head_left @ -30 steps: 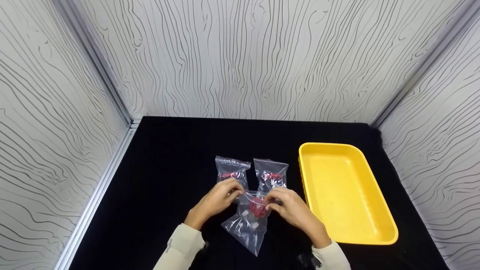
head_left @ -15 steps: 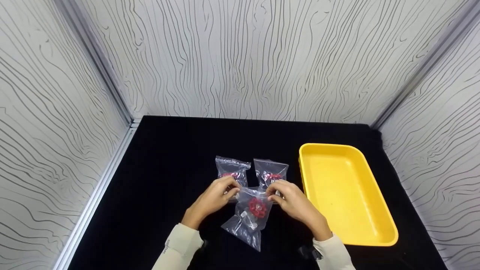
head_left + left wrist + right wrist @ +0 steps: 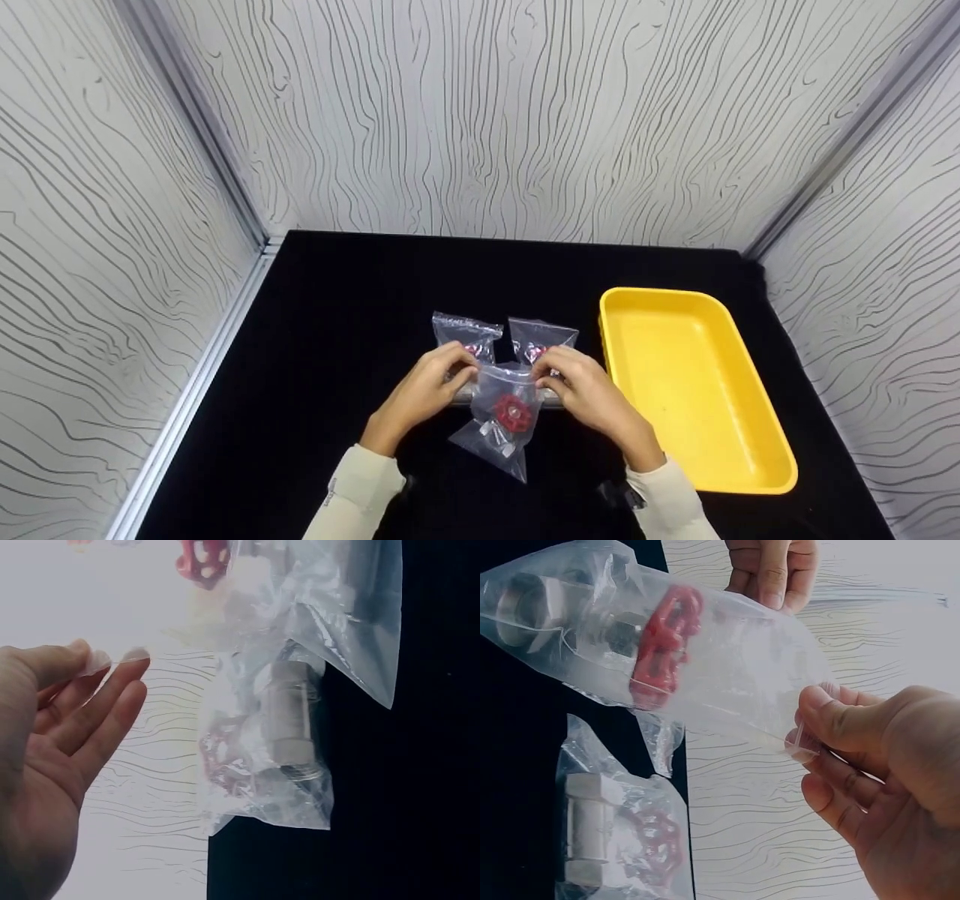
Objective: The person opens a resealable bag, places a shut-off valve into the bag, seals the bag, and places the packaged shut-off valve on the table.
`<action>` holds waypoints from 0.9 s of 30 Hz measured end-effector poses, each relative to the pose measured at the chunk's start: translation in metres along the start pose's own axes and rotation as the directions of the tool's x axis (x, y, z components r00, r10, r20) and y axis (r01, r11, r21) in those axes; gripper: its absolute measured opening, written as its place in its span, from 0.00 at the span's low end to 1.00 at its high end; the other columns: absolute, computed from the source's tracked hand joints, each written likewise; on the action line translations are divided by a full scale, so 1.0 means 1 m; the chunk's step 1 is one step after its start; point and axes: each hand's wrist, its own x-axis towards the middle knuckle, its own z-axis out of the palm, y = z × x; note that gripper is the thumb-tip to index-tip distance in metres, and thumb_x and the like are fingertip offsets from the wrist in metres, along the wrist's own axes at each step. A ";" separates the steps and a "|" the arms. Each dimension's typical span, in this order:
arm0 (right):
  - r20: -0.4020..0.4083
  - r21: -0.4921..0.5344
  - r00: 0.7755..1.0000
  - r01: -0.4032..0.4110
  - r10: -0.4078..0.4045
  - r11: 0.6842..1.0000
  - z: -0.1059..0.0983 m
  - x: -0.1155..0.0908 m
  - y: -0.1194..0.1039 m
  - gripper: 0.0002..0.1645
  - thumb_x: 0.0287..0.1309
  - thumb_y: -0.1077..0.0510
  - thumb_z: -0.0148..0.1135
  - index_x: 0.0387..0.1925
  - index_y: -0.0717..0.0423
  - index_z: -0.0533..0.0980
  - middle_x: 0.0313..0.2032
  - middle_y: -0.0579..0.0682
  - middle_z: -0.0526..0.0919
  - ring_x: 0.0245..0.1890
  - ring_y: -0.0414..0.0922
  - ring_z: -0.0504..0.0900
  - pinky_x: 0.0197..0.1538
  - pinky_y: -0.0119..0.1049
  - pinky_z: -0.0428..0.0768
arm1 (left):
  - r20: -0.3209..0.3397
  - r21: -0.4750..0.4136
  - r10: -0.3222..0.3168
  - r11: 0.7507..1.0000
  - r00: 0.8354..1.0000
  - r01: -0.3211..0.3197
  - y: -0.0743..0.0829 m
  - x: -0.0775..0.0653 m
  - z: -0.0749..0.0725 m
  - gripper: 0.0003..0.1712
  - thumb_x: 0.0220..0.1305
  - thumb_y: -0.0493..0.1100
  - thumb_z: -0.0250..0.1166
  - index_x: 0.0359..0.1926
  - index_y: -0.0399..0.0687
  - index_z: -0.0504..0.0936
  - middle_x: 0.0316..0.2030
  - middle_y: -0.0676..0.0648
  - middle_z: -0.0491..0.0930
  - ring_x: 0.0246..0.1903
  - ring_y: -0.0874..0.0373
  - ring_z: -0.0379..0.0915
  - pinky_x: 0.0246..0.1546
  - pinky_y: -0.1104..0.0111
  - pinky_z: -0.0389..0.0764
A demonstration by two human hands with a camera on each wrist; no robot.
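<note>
A clear zip bag (image 3: 491, 386) hangs between both hands, its top edge stretched. Inside is a metal valve (image 3: 547, 611) with a red handwheel (image 3: 514, 413). My left hand (image 3: 420, 394) pinches the bag's left top corner between thumb and fingers. At the right top corner, my right hand (image 3: 592, 401) pinches the zip strip (image 3: 802, 731). Just beyond the hands lie two more clear bags, a left one (image 3: 459, 328) and a right one (image 3: 544, 332), each with a red-wheeled valve; the hands and the held bag partly cover them.
To the right of the hands stands a yellow tray (image 3: 780, 457) on the black tabletop (image 3: 360, 300). Wood-grain patterned panels (image 3: 480, 120) wall in the back and both sides, with a metal rail (image 3: 195, 382) along the left edge.
Both hands have moved slightly up and away with the bag. Its front now faces the head camera more, and the red handwheel shows more plainly. The two other bags have stayed put.
</note>
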 end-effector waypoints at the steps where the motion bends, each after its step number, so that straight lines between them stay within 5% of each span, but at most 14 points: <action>1: -0.004 -0.002 1.000 0.006 -0.006 1.000 -0.001 0.001 0.000 0.11 0.55 0.68 0.76 0.34 0.51 0.83 0.34 0.42 0.86 0.38 0.40 0.83 0.45 0.35 0.83 | -0.004 -0.004 0.003 1.000 1.000 -0.003 0.001 0.000 -0.001 0.03 0.73 0.34 0.67 0.42 0.46 0.86 0.37 0.49 0.84 0.38 0.61 0.80 0.42 0.69 0.85; 16: -0.059 -0.029 0.991 0.120 -0.122 0.992 -0.012 0.010 -0.014 0.13 0.55 0.71 0.76 0.34 0.52 0.82 0.35 0.42 0.84 0.38 0.40 0.81 0.46 0.28 0.79 | -0.094 -0.078 0.117 0.989 0.989 -0.125 0.011 0.003 -0.010 0.05 0.72 0.31 0.67 0.40 0.45 0.85 0.36 0.48 0.82 0.35 0.60 0.82 0.38 0.73 0.86; 27: -0.131 -0.149 0.975 0.159 -0.178 0.976 -0.016 0.012 -0.020 0.14 0.51 0.71 0.76 0.32 0.49 0.84 0.35 0.41 0.86 0.40 0.42 0.82 0.46 0.35 0.74 | -0.117 -0.055 0.181 0.980 0.976 -0.189 0.015 0.004 -0.014 0.04 0.70 0.30 0.69 0.40 0.42 0.85 0.37 0.49 0.82 0.35 0.60 0.81 0.39 0.73 0.86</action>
